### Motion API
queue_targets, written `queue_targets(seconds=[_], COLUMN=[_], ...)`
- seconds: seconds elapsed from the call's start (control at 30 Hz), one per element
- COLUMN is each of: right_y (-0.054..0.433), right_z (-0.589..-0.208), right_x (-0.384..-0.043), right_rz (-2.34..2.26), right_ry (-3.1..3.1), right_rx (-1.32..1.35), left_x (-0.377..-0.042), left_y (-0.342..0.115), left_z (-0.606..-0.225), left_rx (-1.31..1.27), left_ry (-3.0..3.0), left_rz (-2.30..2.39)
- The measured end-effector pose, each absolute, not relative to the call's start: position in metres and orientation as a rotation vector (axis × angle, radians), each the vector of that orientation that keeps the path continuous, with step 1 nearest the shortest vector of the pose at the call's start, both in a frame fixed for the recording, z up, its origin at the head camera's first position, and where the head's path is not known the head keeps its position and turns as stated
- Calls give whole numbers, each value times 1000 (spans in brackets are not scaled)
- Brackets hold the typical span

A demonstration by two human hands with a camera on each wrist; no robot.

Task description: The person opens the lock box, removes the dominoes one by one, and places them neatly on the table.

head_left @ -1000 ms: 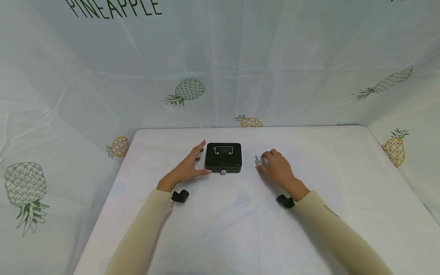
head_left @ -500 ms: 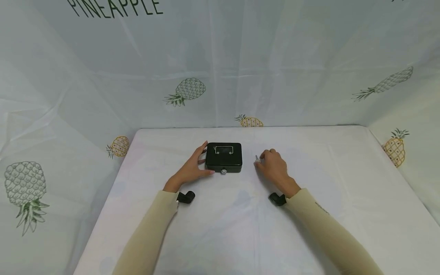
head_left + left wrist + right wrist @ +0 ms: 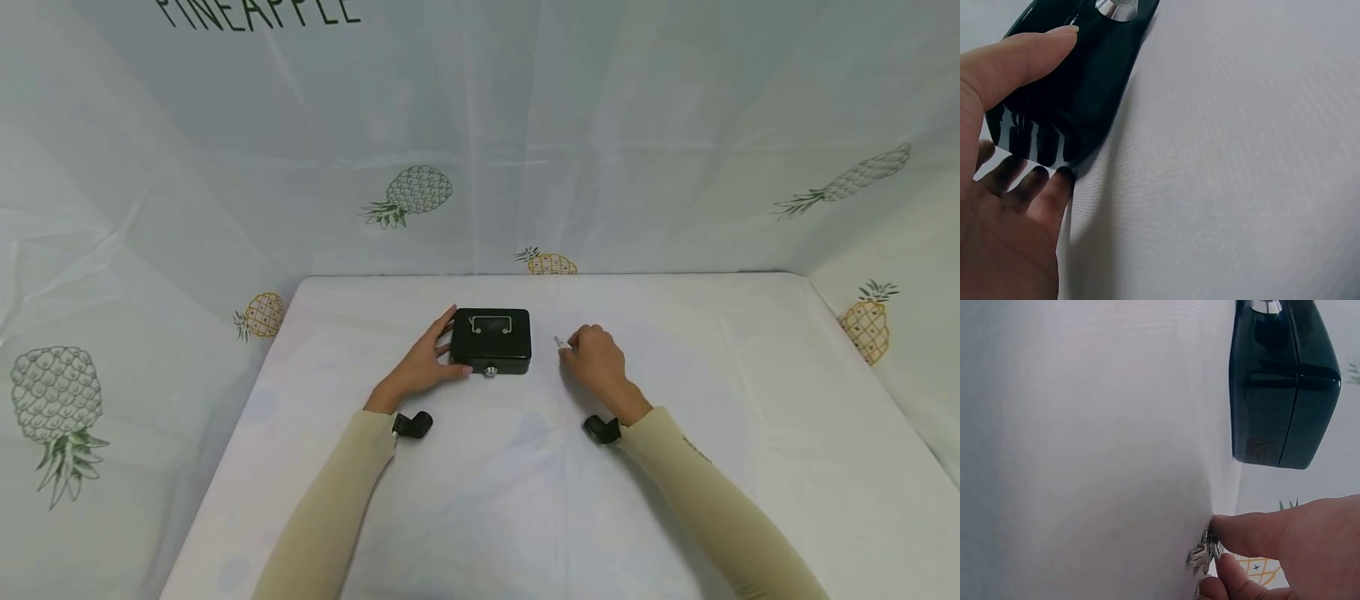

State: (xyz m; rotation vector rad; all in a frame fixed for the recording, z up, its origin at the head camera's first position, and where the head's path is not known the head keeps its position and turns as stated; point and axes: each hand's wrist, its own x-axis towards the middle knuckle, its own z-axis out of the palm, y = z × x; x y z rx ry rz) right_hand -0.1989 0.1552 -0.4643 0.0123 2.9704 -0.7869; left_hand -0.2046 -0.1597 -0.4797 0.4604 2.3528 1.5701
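A black cash box [image 3: 480, 343] lies flat on the white table, with a thin handle on its lid and a round silver lock [image 3: 491, 372] at the front. My left hand [image 3: 412, 372] holds its left end, the thumb on the front face beside the lock and the other fingertips against the side wall [image 3: 1035, 140]. To the right of the box, my right hand [image 3: 597, 362] pinches small silver keys [image 3: 1200, 555] between thumb and fingers, close to the tabletop. The fingers partly hide the keys.
A white cloth covers the table [image 3: 480, 500]. Behind and at both sides hangs a pale curtain [image 3: 600, 150] printed with pineapples. A black wrist camera [image 3: 414, 425] sits on the left wrist, another camera [image 3: 602, 429] on the right.
The left hand has moved right and come into contact with the box. The right hand has closed in on the keys, pinching them and tilting them slightly. The box has stayed put.
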Motion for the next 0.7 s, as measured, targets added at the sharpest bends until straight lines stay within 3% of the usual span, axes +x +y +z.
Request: queue_targets(seconds=[0.7], right_y=[153], right_z=[-465], right_x=[-188], right_rz=[-900], right_ry=[3064], right_rx=[-92], left_x=[-214], left_y=[-161], left_z=[-492], left_rx=[443], left_ry=[2207], left_rz=[1806])
